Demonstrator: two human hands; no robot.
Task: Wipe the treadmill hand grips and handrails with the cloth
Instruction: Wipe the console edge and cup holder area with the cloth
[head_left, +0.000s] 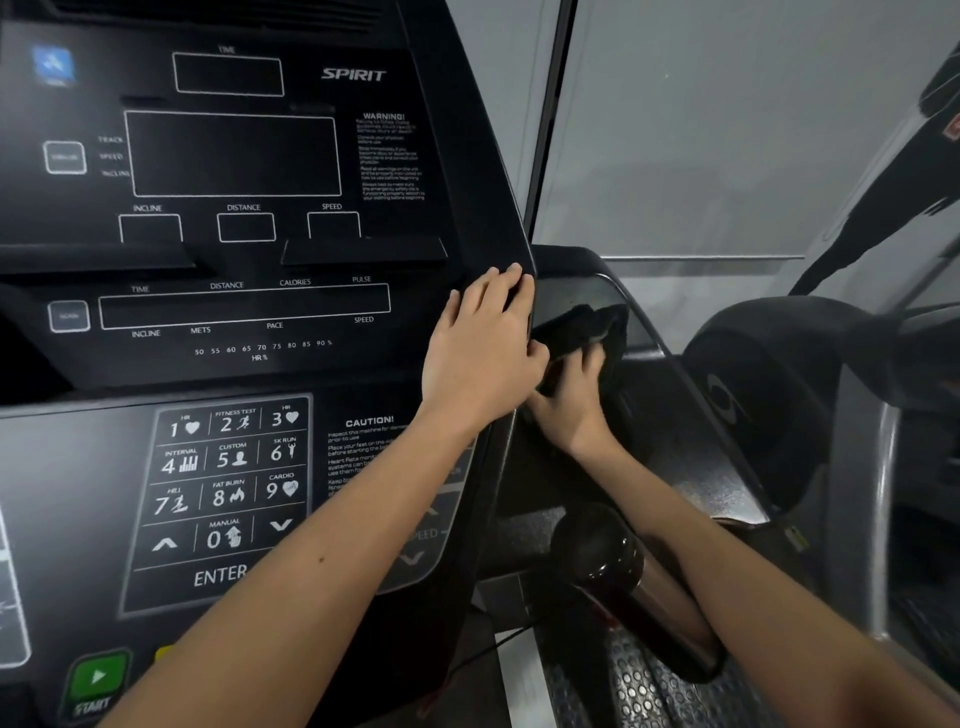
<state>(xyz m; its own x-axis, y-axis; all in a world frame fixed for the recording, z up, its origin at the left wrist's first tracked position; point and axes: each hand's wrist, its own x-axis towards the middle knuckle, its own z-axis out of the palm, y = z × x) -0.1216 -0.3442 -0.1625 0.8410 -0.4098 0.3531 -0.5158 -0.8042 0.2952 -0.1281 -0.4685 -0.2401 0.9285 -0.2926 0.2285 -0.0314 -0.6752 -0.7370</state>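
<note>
A dark cloth (582, 327) is bunched against the black right handrail (649, 343) just beside the treadmill console (260, 234). My right hand (576, 400) grips the cloth from below and presses it onto the rail; its fingers are partly hidden by my left hand. My left hand (488, 343) lies flat with spread fingers on the console's right edge, touching the cloth's near end but holding nothing. A shiny black cylindrical hand grip (613, 566) juts toward me below my right forearm.
The keypad (228, 488) and green START button (98, 675) sit at lower left. A perforated metal tread surface (644, 691) lies below. Another dark machine (779, 384) stands close on the right, before a grey wall.
</note>
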